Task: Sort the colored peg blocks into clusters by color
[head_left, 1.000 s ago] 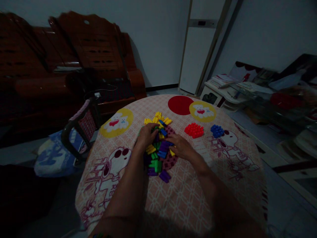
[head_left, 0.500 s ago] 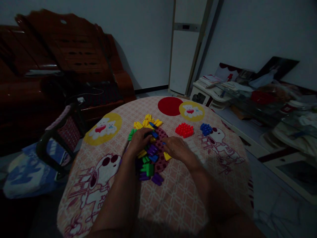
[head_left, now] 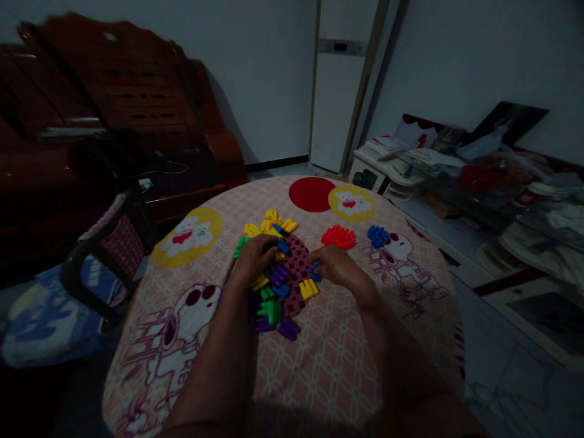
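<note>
Blue block (head_left: 315,272) is pinched in the right fingers (head_left: 319,256); grip lightly. Whether the left fingers (head_left: 267,239) grasp anything, I cannot tell.

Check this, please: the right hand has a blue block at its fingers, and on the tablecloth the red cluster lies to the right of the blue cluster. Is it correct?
Not quite: the head view shows the red cluster to the left of the blue cluster. The rest holds: the right hand has a blue block at its fingers, and both clusters lie on the tablecloth.
</note>
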`<state>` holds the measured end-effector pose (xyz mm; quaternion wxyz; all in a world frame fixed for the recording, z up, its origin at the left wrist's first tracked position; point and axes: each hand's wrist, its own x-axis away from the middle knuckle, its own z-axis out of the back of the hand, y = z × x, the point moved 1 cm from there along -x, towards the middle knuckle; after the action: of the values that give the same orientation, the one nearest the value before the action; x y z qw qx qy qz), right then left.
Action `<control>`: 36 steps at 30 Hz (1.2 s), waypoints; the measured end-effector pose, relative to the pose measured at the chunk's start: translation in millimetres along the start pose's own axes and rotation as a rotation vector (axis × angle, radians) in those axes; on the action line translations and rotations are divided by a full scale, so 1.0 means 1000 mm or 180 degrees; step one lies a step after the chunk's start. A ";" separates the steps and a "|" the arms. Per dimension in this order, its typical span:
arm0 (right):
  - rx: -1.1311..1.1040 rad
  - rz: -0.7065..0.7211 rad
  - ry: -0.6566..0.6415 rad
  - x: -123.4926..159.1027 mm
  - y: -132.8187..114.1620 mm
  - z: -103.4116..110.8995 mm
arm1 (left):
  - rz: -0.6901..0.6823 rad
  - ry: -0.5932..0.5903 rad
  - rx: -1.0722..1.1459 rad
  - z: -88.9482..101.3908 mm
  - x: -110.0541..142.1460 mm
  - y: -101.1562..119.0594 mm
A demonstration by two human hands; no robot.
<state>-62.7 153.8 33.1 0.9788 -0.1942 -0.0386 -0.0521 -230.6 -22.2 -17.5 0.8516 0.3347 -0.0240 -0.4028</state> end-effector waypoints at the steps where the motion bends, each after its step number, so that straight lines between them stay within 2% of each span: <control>1: -0.0135 0.0049 0.0024 0.001 0.002 0.003 | -0.0002 0.0004 -0.0004 0.000 0.000 0.000; 3: -0.0506 0.0177 0.0190 0.005 0.008 0.010 | -0.0003 0.0008 -0.0007 0.000 0.001 0.000; 6: -0.1080 0.0193 0.0726 0.013 0.023 0.022 | -0.0025 0.0009 0.0005 0.001 0.001 0.001; 11: -0.1827 -0.0423 0.1801 0.028 0.061 0.040 | -0.0027 0.0029 -0.0010 0.001 0.002 0.002; 15: -0.2329 -0.0968 0.2193 0.034 0.091 0.041 | 0.0000 0.0024 -0.0060 0.000 0.001 0.002; 18: -0.2187 -0.1175 0.2247 0.035 0.108 0.037 | -0.0012 0.0032 -0.0078 0.000 0.001 0.001; 21: -0.1319 -0.1188 0.2176 0.032 0.121 0.030 | 0.0002 0.0050 -0.0107 0.000 0.000 0.000; 25: -0.0231 -0.1073 0.1817 0.025 0.126 0.021 | 0.0011 0.0040 -0.0111 0.000 0.000 -0.001; 36: 0.0697 -0.1658 0.1391 0.025 0.123 0.020 | 0.0043 0.0025 -0.0076 0.001 0.001 0.003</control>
<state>-24.4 272.3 7.5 0.9328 -0.0560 0.1181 -0.3357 -228.1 -22.4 -15.9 0.8583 0.3259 -0.0181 -0.3960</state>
